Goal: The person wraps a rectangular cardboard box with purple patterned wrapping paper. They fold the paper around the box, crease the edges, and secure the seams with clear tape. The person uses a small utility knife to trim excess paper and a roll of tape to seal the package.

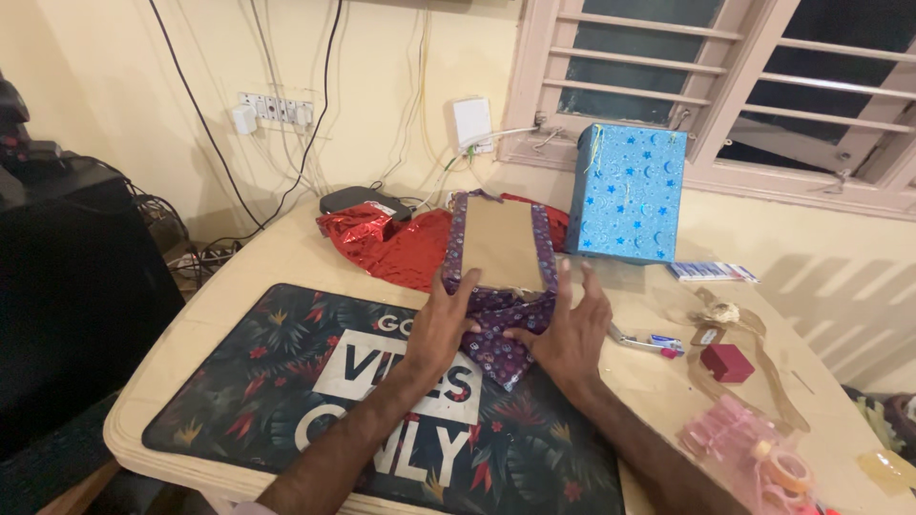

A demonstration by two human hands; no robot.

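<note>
— Both hands on the item?
— Confirmed. Left hand (447,319) and right hand (571,329), fingers spread apart, press flat on purple wrapping paper (501,334) folded around a brown box (501,243) at desk (286,253) centre, beyond the floral mat (286,381).
— Surroundings?
— Red foil paper (396,243) behind; blue starred box (628,191) upright to the right; small red box (727,362) nearby.

brown box (501,243) — flat, half-wrapped, purple wrapping paper (501,329)

Blue star gift box (627,193) by window, red foil (386,240), small red box (727,362), tape roll (786,469).
</note>
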